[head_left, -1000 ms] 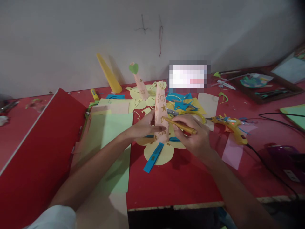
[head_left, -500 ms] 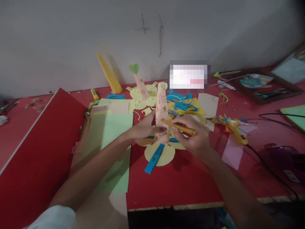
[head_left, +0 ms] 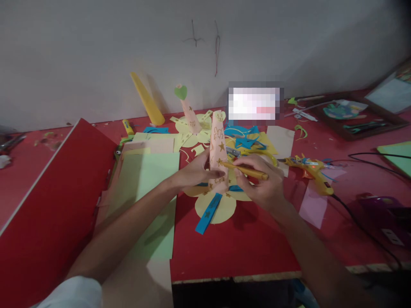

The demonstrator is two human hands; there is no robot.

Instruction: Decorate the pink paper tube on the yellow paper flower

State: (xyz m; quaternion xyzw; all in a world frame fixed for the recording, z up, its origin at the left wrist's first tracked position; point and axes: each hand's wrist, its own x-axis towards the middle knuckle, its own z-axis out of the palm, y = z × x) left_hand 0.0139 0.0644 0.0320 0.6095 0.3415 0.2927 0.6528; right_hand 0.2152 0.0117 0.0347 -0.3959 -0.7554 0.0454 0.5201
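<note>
A pink paper cone (head_left: pixel 218 136) with gold stars and drawn lines stands upright on a yellow flower-shaped paper base (head_left: pixel 215 210). My left hand (head_left: pixel 199 167) wraps round the cone's lower left side, thumb across its front. In my right hand (head_left: pixel 261 182) is a gold marker pen (head_left: pixel 245 169), its tip at a star on the cone's middle. Blue paper strips lie on the base; the front blue strip (head_left: pixel 208 214) bears a star and sticks out past the edge. Behind stands a second pink paper cone (head_left: pixel 190 116) topped with a green heart (head_left: pixel 180 92).
Green paper sheets (head_left: pixel 147 192) lie under my left forearm, beside a red board (head_left: pixel 61 188). A yellow glue gun (head_left: pixel 316 175) with a black cable rests at right. Blue paper scraps (head_left: pixel 247 139), a yellow cone (head_left: pixel 148 100) and a blurred screen (head_left: pixel 255 102) are at the back.
My right hand and the marker have shifted slightly to the right, with the marker's tip still by the star. My left hand and the cone look the same.
</note>
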